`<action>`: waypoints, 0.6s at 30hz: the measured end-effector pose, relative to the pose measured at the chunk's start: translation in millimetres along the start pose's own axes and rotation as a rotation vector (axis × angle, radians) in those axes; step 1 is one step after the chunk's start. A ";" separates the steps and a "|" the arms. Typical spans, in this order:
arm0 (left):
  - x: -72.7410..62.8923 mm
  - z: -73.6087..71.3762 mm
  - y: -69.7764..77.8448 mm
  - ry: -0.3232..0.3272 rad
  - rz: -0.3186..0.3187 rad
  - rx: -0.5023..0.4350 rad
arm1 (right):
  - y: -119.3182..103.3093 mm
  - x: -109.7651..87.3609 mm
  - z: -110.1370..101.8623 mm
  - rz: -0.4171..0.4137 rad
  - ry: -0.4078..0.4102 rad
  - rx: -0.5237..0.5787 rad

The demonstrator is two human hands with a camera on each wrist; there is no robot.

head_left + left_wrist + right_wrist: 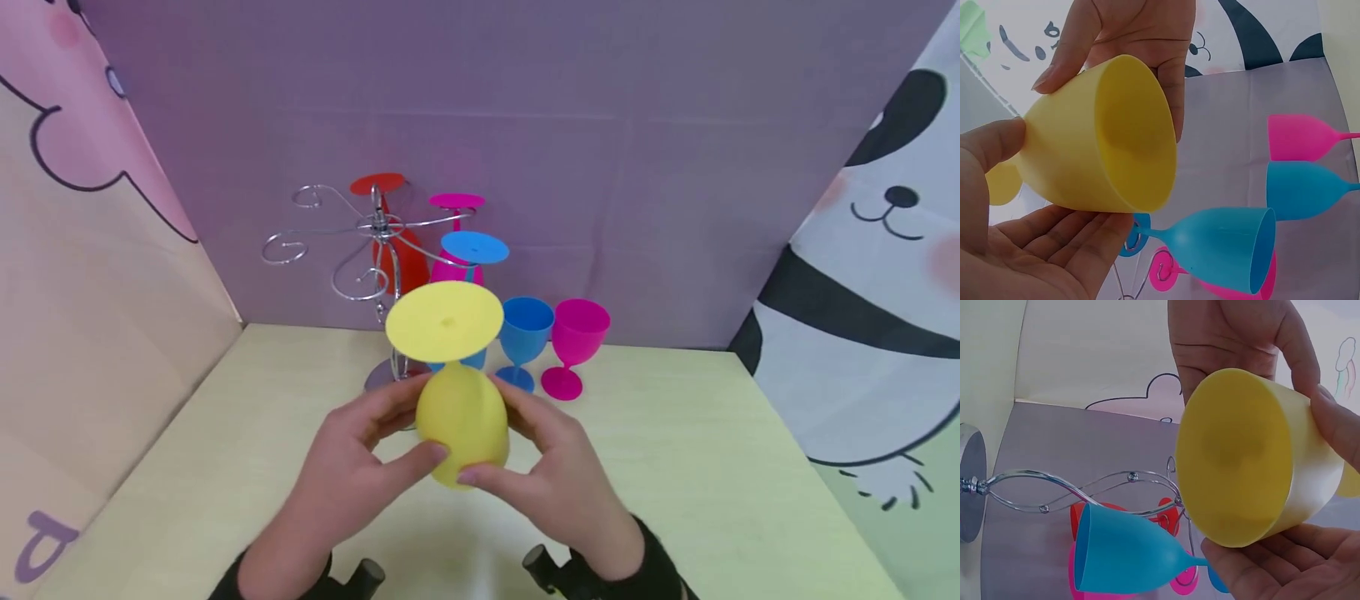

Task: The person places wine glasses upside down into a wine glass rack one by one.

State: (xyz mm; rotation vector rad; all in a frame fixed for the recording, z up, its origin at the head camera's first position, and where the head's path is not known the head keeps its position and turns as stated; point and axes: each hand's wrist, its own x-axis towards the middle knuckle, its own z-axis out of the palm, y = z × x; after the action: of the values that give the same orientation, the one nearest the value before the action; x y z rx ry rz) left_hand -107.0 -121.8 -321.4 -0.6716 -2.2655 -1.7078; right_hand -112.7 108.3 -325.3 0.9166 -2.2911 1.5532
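Observation:
A yellow plastic goblet is upside down between my two hands, its round foot on top. My left hand grips the bowl from the left, and my right hand grips it from the right, both thumbs on the near side. In both wrist views the open mouth of the bowl shows, with nothing inside. Behind it stands a chrome wire rack with curled arms. Red, pink and blue goblets hang upside down from its arms.
A blue goblet and a pink goblet stand upright on the pale table, right of the rack. A purple-grey cloth hangs behind. Cartoon-printed panels flank both sides.

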 end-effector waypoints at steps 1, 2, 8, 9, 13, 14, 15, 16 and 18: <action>-0.7 -0.6 0.7 0.000 -0.019 0.006 | 0.0 -0.3 1.1 -0.008 0.001 0.005; -1.2 -1.1 1.4 0.000 -0.032 0.009 | 0.0 -0.5 2.1 -0.011 0.000 0.011; -0.1 -4.4 4.9 0.005 -0.015 0.011 | -1.1 0.3 5.6 0.003 -0.014 0.067; 0.0 -4.5 4.8 0.009 -0.012 0.007 | -1.2 0.0 5.8 0.009 -0.021 0.078; -0.4 -5.0 2.5 0.027 0.001 0.008 | -1.1 0.1 8.0 0.035 -0.037 0.108; -0.1 -5.3 1.7 0.031 -0.006 0.012 | -0.8 0.4 8.7 0.041 -0.029 0.104; 0.6 -5.6 0.7 0.033 -0.009 0.015 | -0.4 1.2 9.8 0.047 -0.020 0.099; 1.4 -5.9 -0.4 0.034 -0.005 0.020 | 0.1 2.3 11.1 0.052 -0.011 0.097; 3.7 -7.2 -2.7 0.040 -0.007 0.031 | 1.4 4.3 13.8 0.064 0.007 0.096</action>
State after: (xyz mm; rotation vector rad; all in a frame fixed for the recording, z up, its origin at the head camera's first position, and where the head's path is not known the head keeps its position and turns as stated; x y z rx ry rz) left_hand -112.1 -128.4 -319.9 -0.6183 -2.2646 -1.6704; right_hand -114.8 94.7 -329.9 0.8663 -2.2796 1.7032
